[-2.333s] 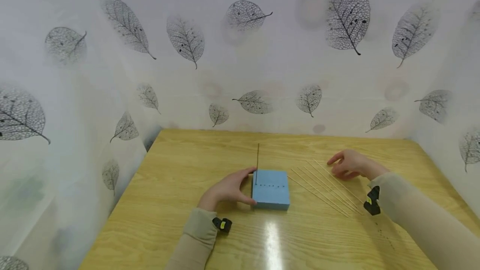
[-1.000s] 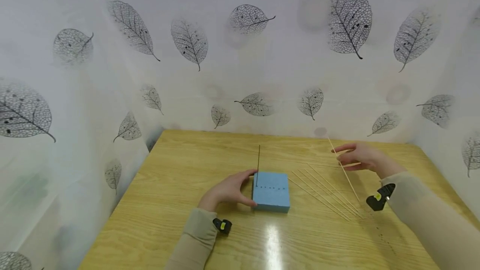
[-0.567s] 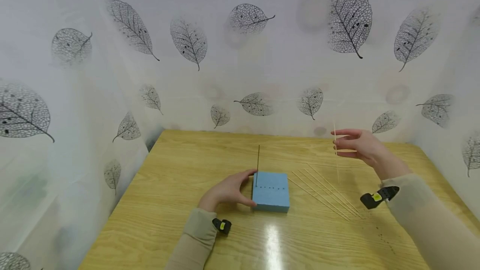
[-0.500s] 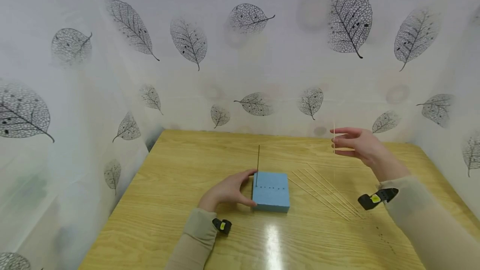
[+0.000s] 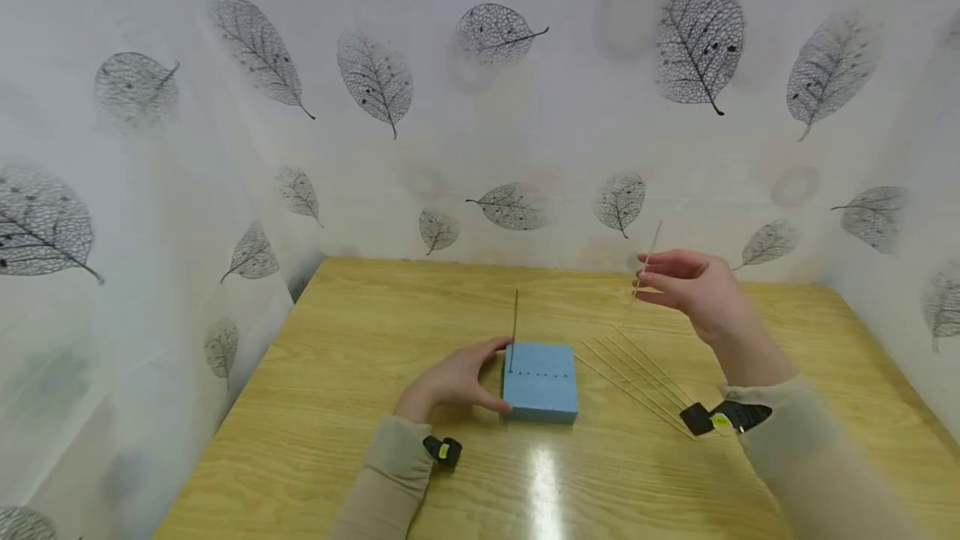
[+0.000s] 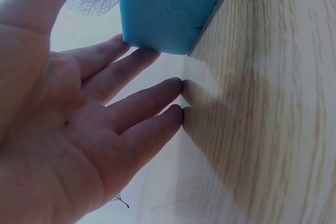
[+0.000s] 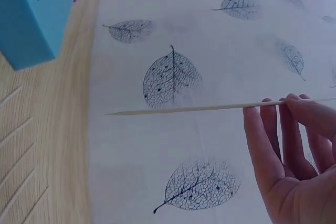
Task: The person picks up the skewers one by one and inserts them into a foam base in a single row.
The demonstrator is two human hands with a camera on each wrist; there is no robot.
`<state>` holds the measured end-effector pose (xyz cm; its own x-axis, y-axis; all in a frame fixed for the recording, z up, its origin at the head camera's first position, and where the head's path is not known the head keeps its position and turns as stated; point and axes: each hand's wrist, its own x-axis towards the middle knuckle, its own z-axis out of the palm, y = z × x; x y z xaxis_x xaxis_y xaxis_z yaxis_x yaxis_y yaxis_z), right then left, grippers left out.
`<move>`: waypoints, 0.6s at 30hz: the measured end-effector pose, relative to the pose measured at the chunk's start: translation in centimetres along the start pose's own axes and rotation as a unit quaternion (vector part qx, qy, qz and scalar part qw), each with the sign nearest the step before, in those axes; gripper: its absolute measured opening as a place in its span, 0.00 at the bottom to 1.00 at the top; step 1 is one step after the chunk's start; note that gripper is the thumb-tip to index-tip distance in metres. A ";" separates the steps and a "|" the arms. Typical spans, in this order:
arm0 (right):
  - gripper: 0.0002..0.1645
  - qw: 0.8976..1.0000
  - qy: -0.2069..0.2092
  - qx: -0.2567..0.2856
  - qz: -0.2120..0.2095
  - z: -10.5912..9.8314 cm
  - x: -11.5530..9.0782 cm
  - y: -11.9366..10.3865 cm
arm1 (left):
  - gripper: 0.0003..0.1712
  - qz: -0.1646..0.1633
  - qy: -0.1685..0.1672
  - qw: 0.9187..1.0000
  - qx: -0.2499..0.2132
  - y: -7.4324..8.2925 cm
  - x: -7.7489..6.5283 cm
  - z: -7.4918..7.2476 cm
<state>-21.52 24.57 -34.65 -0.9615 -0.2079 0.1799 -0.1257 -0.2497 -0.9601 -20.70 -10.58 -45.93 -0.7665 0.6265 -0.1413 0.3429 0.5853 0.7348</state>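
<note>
Leftward toward the square, light-blue, foam-like block [image 5: 542, 394] the right hand [image 5: 697, 290] has moved since half a second ago, and its thin, pale wooden stick [image 7: 194, 109], upright then, now leans, top to the right. At far left, a black wrist camera [image 5: 443, 451] carries a yellow label, its print too small to read. Next comes the left hand [image 5: 452, 380], thumb and fingers spread wide to hold the block's left side; only the left wrist view shows two other fingertips resting on the yellow wood-grain table [image 5: 360, 340]. A dark, slender stick [image 5: 515, 323] stands upright at the left end of the block's row of small dark holes [image 5: 537, 374]. Right of the block, several thin pale sticks [image 5: 637, 388] lie slanting on the table. Above them, the right hand's fingertips nearly close, pinching its stick in the air; the right wrist view alone makes out the pointed end.
</note>
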 end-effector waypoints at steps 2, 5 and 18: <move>0.17 1.000 -0.003 0.012 -0.026 0.9 -0.4 0.0 | 0.62 0.000 0.000 1.000 -0.003 0.0 0.0 -0.1; 0.19 0.998 -0.002 0.026 -0.050 2.3 -0.9 0.2 | 0.62 -0.001 0.002 1.000 -0.001 0.0 0.0 -0.1; 0.25 1.000 0.015 -0.015 -0.011 8.6 -1.0 2.6 | 0.61 0.000 0.004 1.000 -0.003 0.0 0.2 0.1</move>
<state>-18.74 15.97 -35.53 -0.9650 -0.1750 0.1952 -0.1539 -0.2248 -0.9622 -20.78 -10.44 -46.04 -0.7710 0.6222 -0.1354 0.3403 0.5824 0.7382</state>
